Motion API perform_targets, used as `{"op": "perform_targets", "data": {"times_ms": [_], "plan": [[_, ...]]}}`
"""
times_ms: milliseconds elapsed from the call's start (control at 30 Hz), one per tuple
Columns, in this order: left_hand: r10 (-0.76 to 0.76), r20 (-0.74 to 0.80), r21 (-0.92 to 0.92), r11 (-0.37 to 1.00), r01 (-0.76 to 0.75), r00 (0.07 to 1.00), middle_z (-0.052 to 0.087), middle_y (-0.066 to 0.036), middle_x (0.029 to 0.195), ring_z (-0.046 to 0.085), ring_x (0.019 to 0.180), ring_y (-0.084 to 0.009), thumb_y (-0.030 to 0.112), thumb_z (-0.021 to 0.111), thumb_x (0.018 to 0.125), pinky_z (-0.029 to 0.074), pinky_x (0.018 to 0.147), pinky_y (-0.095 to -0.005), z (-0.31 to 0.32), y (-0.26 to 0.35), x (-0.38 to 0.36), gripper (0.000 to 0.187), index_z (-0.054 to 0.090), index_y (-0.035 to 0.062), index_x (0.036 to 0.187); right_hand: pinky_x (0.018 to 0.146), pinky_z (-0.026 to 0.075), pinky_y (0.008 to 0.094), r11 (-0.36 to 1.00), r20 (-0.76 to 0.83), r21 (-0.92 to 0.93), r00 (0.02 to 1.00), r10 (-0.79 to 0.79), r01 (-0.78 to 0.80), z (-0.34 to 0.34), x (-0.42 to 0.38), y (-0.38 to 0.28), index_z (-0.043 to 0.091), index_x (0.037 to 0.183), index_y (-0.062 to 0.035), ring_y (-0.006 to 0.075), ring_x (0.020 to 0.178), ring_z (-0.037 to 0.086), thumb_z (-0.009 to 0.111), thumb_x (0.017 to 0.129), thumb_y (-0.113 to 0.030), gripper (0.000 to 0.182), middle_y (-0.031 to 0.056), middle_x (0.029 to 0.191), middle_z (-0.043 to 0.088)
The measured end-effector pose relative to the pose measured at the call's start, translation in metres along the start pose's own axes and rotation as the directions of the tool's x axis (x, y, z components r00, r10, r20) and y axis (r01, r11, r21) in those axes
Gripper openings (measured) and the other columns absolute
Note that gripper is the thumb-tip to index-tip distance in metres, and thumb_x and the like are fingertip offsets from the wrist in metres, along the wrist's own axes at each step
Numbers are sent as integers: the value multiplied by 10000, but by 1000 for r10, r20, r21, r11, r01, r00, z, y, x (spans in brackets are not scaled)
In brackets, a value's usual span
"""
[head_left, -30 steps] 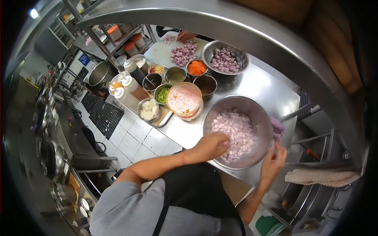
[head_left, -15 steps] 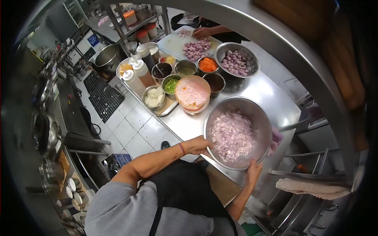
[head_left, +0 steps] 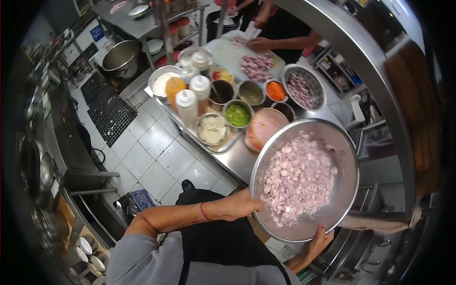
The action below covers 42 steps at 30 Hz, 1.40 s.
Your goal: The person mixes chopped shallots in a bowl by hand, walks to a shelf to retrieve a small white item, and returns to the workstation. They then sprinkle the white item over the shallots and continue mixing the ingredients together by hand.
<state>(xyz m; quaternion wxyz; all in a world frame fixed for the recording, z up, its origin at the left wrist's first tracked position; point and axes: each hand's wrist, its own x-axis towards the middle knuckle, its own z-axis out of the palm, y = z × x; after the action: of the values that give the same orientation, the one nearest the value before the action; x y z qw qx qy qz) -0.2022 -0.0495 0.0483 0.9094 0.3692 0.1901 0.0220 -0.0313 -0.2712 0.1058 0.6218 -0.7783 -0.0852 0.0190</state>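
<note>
A large steel bowl (head_left: 349,190) holds a heap of sliced shallots (head_left: 299,178). My left hand (head_left: 242,205) grips its lower left rim, and my right hand (head_left: 322,242) is closed on its bottom rim, fingertips on the edge. The bowl is raised and tilted near the table's front edge, partly covering the steel table (head_left: 232,161). Just beyond its upper left rim stands a plastic-covered container of pink-orange contents (head_left: 268,124). Behind the bowl, a steel colander (head_left: 321,97) holds whole shallots (head_left: 300,90).
Small pots with greens (head_left: 237,115), carrots (head_left: 275,91) and white pieces (head_left: 212,129) stand left, beside squeeze bottles (head_left: 186,107). Across the table a co-worker's hands (head_left: 260,44) are over a cutting board (head_left: 223,57) with shallots. A steel frame (head_left: 380,71) arches at right.
Both my hands and the bowl have moved right and closer to me, and the bowl looks larger. The view has shifted. The co-worker's second hand now shows.
</note>
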Motion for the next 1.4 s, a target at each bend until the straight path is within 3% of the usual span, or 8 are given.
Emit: {"op": "perform_targets", "data": {"times_ms": [200,333,600,800,1033,1167,1300,1400], "plan": [[160,-210,79,986,-146,964,628,-47,946,562,812,-116,70,598,826,464,686,-259,-62,44,-125,307,575,-4,1123,818,444,316,989,253,117,960,-116,89,93,-45,-13,453,1205,53,192,914,536,602,819,-69,432,136,1066,559],[296,-483,-144,901,-409,824,628,-115,1052,611,914,-205,7,599,798,471,832,-319,-97,11,-186,373,543,-47,1162,785,443,285,998,505,37,861,-60,48,168,-81,-32,493,1162,37,165,888,545,623,840,-81,367,122,1029,586],[180,-934,-128,640,-758,310,607,-129,954,626,842,-249,-91,553,708,530,745,-366,-123,-35,-267,440,507,-48,1143,766,498,261,985,987,65,132,-87,160,325,-143,-40,528,1187,34,117,901,589,558,919,-84,295,76,1004,633],[42,-998,-25,514,-857,55,591,-140,908,637,745,-264,-84,518,705,567,637,-371,-152,-30,-274,442,475,-62,1144,553,404,212,994,991,98,-93,-93,49,401,-167,-26,474,1292,21,45,632,492,599,923,-207,451,-18,710,557],[14,-999,-36,549,-835,52,597,-144,868,635,711,-255,-48,549,723,554,620,-373,-220,-18,-280,285,546,-115,1001,601,416,190,995,989,-80,-129,71,-60,452,-148,-32,474,1300,9,36,649,498,572,938,-153,408,-22,711,526],[-71,-994,29,575,-818,-85,603,-143,865,625,686,-242,-59,550,746,533,558,-327,-252,32,-260,258,546,-119,997,629,429,184,972,966,-203,-185,179,-119,477,-150,-30,518,1258,1,44,675,519,562,941,-137,348,-18,740,545],[-35,-988,-143,557,-818,149,604,-161,910,639,776,-265,-63,532,770,568,625,-367,-303,26,-262,318,503,-128,1080,616,402,166,966,939,-257,-249,239,-43,502,-157,-36,517,1257,1,32,663,497,569,938,-136,351,-16,722,540],[-24,-985,-157,548,-822,172,595,-175,989,646,817,-287,-55,520,778,586,681,-414,-320,70,-253,374,458,-115,1142,610,400,164,965,938,-259,-247,242,-39,523,-166,-30,532,1244,2,30,658,494,574,934,-132,340,-22,708,534]]}}
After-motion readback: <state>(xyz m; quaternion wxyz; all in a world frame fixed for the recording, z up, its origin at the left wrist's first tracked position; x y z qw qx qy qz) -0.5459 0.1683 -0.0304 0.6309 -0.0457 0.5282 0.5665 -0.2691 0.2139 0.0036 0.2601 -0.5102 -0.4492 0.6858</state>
